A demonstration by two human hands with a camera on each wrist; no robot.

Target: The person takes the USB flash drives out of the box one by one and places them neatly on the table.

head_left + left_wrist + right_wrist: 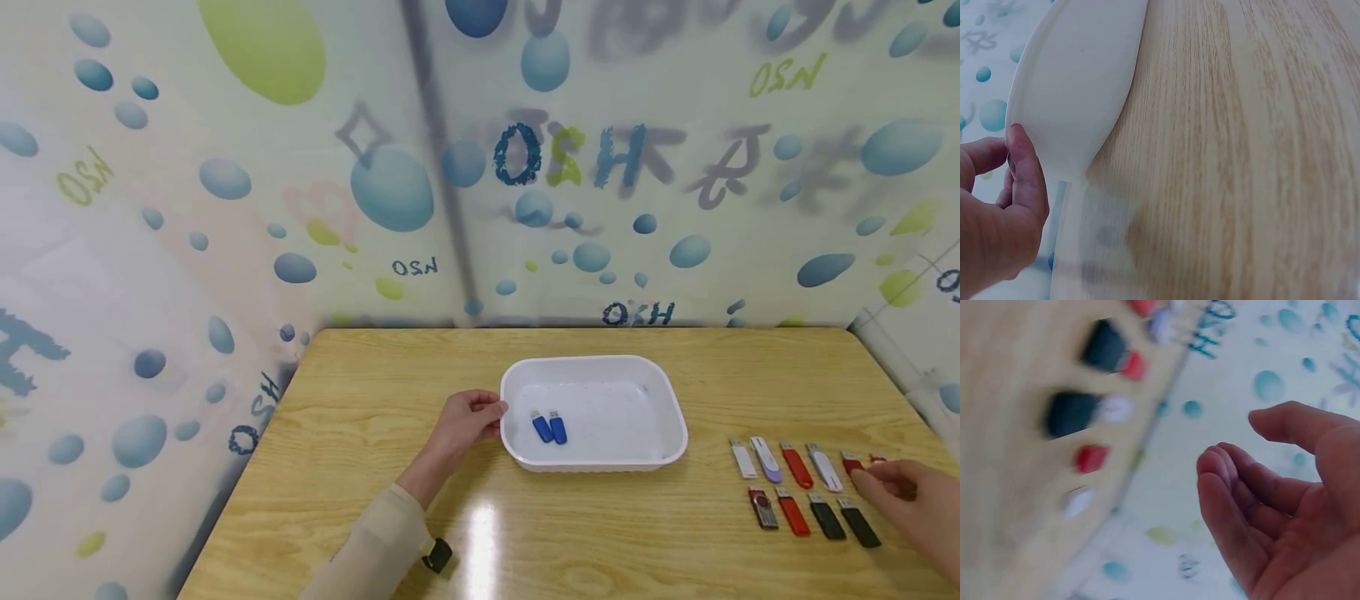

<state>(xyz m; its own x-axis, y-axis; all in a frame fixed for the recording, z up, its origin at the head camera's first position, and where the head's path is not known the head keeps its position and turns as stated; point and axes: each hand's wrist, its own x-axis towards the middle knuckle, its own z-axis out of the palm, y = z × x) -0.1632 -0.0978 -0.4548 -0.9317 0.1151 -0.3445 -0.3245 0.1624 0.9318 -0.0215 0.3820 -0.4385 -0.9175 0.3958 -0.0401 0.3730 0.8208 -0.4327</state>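
My left hand (467, 423) pinches the left rim of a white plastic tray (592, 457); the left wrist view shows thumb and fingers on either side of the rim. Two blue USB sticks (558, 428) lie side by side in the tray's left part. At the far right my right hand (911, 500) is over the end of a row of USB sticks, overlapping a dark red USB stick (851, 461) in the head view. From the right wrist, thumb and bent fingers (1229, 506) stand apart with nothing between them. Another red stick (878, 457) is partly hidden behind this hand.
Several more USB sticks lie in two rows right of the tray: white (743, 459), red (797, 467) and silver ones (826, 468), with black ones (859, 523) in front. A patterned wall (540, 275) borders the wooden table's (405, 358) back edge.
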